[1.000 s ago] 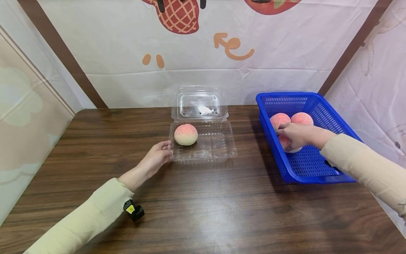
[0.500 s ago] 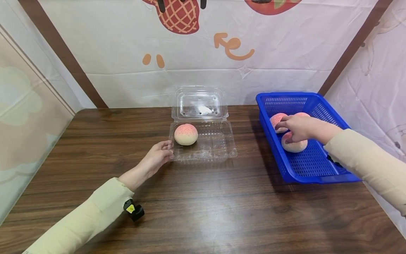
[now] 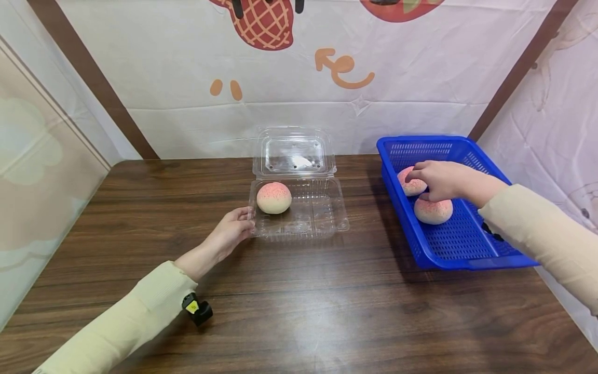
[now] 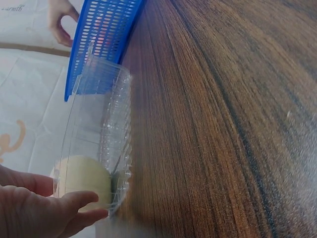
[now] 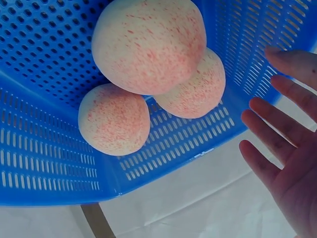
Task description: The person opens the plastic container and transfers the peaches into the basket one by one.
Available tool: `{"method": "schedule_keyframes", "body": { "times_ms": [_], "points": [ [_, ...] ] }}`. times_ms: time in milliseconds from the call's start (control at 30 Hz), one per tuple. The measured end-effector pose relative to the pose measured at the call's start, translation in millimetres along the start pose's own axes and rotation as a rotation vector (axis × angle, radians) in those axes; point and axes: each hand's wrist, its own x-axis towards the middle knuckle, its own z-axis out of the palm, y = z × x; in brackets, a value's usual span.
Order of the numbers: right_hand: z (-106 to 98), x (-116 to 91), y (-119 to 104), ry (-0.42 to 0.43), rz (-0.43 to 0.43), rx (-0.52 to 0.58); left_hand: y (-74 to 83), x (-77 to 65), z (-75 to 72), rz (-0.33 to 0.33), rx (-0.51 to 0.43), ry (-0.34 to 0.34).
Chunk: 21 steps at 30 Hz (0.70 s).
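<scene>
At the left end of an open clear plastic clamshell container (image 3: 327, 210), my left hand (image 3: 229, 234) pinches the wall between thumb and fingers. One pink-and-cream peach (image 3: 274, 198) sits inside, on the left. My right hand (image 3: 443, 179) hovers over the blue basket (image 3: 481, 263), fingers spread and holding nothing. Below it lie a near peach (image 3: 433, 213) and a far-left peach (image 3: 411, 187). The right wrist view shows three peaches in the basket, the biggest-looking peach (image 5: 148, 44) in front; the right hand covers the third in the head view.
The container's raised lid (image 3: 295, 150) leans back near the printed cloth wall (image 3: 187, 78). Brown wooden table (image 3: 289, 301) stretches in front of the container and between it and the basket, whose perforated walls stand up around the peaches.
My right hand has let go of the near peach and risen slightly, fingers now spread; that peach shows more fully. The left hand and the container have stayed put.
</scene>
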Motion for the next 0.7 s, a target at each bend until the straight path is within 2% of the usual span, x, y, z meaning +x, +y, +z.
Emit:
{"method": "schedule_keyframes", "body": {
  "times_ms": [233, 700],
  "points": [
    [-4.7, 3.7, 1.2, 0.053, -0.025, -0.011, -1.1, 0.9, -0.8, 0.001, -0.002, -0.003],
    [-13.7, 11.1, -6.1, 0.043, -0.003, 0.003, -2.1, 1.6, -0.3, 0.009, -0.003, 0.008]
  ]
}}
